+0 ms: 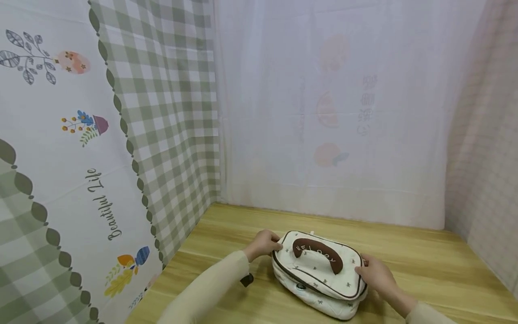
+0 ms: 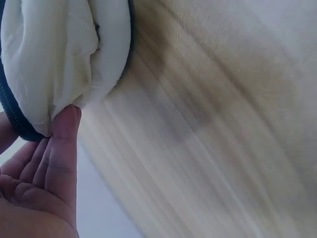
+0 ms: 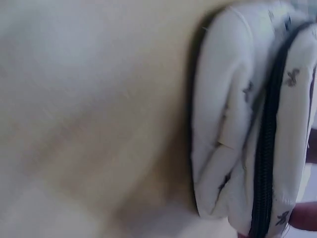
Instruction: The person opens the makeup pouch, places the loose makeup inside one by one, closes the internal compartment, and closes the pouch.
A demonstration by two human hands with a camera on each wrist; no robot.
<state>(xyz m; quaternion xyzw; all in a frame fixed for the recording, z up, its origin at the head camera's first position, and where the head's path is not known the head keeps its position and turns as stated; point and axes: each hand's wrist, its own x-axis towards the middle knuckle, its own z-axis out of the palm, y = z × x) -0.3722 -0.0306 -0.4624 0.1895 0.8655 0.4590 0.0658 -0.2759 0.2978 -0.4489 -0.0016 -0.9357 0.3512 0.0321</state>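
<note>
A white cosmetic bag (image 1: 323, 270) printed with small dark bows rests on the wooden table, a curved brown handle with pale letters on its lid. My left hand (image 1: 264, 244) pinches the bag's left end, thumb on top. In the left wrist view, its fingers (image 2: 64, 124) meet the bag's pale side near the dark edging. At the opposite end, my right hand (image 1: 378, 274) grips the lid's rim. The right wrist view shows the bag's side, its dark zipper (image 3: 270, 134) and slack folds, with only bits of the right fingers at the frame's edge.
The wooden table (image 1: 429, 265) reaches back to a white curtain (image 1: 336, 189). A green-checked printed cloth (image 1: 174, 112) hangs along the left and a pale cloth (image 1: 485, 148) along the right. A small black item (image 1: 247, 280) sits beside the left sleeve.
</note>
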